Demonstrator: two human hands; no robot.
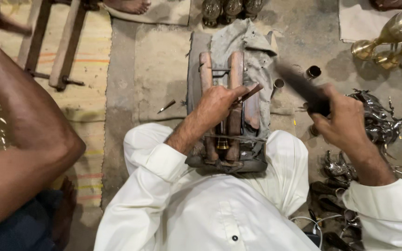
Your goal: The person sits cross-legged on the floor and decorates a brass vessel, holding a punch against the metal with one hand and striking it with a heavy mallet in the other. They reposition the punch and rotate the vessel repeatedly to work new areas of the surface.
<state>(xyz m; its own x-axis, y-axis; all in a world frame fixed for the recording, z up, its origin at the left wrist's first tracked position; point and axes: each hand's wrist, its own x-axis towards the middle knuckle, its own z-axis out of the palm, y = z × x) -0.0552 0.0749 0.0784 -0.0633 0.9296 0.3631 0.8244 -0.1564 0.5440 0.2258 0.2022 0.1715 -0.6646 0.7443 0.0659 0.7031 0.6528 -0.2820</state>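
Holding a thin tool tight in my left hand above the wooden clamp, my right hand grips a dark stick.

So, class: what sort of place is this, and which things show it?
Probably a metal craft workshop on the floor: a wooden clamp under the left hand, brass vases, and a heap of silvery cast pieces.

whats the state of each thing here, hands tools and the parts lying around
left hand: closed on a thin chisel, resting on the wooden clamp
thin chisel: held, tilted
right hand: gripping a dark mallet, raised
dark mallet: motion-blurred
wooden clamp: lying on grey cloth between the knees
brass goblets: lying on their sides
small metal tubes: loose on the floor
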